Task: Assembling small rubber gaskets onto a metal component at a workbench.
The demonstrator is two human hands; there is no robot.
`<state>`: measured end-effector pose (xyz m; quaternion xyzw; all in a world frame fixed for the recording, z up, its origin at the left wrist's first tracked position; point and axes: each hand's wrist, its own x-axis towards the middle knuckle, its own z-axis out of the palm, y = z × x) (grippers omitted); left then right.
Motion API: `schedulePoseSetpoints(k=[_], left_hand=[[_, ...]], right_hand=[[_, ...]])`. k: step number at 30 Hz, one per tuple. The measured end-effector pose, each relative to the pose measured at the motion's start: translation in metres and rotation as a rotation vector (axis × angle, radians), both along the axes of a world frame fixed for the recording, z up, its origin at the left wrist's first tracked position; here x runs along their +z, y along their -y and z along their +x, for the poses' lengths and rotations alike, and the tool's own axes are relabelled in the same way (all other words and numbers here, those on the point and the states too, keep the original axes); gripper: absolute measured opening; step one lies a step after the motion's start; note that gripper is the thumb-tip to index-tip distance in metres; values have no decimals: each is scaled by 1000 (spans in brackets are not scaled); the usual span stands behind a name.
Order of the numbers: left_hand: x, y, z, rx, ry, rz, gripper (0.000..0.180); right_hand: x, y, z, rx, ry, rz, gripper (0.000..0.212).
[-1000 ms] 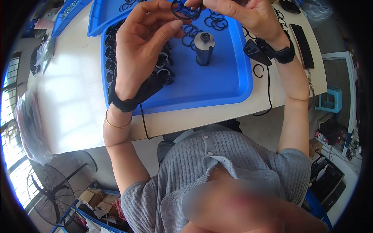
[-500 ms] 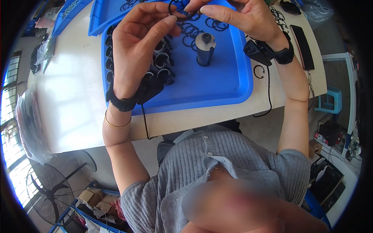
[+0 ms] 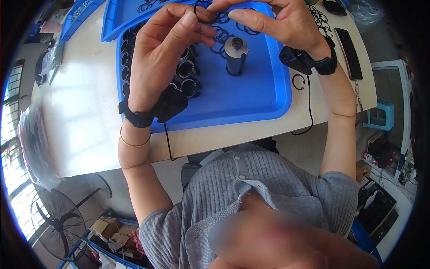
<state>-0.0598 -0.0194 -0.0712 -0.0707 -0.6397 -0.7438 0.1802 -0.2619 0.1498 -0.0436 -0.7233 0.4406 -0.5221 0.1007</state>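
Note:
Near the top edge, my left hand (image 3: pixel 156 58) is closed, thumb and fingers at a black retaining ring (image 3: pixel 207 23). From the other side my right hand (image 3: pixel 282 27) reaches over, its fingertips on the ring and its thumb apart. Part of the right hand is cut off by the frame's edge. Below the hands a grey cylinder (image 3: pixel 235 60) with a dark knob on top stands upright in the blue tray (image 3: pixel 242 105). More black rings (image 3: pixel 219 38) lie loose behind it. Stacked dark curved parts (image 3: pixel 188 69) fill the tray's left side, partly hidden by my left hand.
A second blue tray (image 3: pixel 109 28) sits behind at the left. To the right of the front tray lie a single ring (image 3: pixel 298 82), a phone (image 3: pixel 348 54) and several rings (image 3: pixel 320 20). Black cables (image 3: pixel 166 141) from both wrist bands hang near the table's front edge.
My left hand has turned slightly and shifted a little to the right, with the ring still at its fingers. The right hand has moved slightly left. The cylinder and trays stay put.

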Motion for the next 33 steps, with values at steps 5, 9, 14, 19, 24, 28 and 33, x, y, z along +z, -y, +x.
schedulePoseSetpoints(k=[5,9,14,19,24,28,33], left_hand=[[-1,3,0,-20,11,3,24],[-1,8,-2,-99,13,36,23],[-1,5,1,-24,30,72,22],[0,5,-1,-46,27,65,22],[-1,5,0,-35,35,37,22],[-2,4,1,-18,41,58,23],[-3,7,1,-29,47,51,24]], right_hand=[[9,-6,4,-71,-116,48,26],[-1,0,1,-16,-94,-25,27],[3,0,2,-6,29,-21,20],[4,-3,-1,-91,103,104,17],[1,-3,3,-84,104,122,18],[0,-3,3,-55,122,136,17],[2,-3,5,-70,119,188,15]])
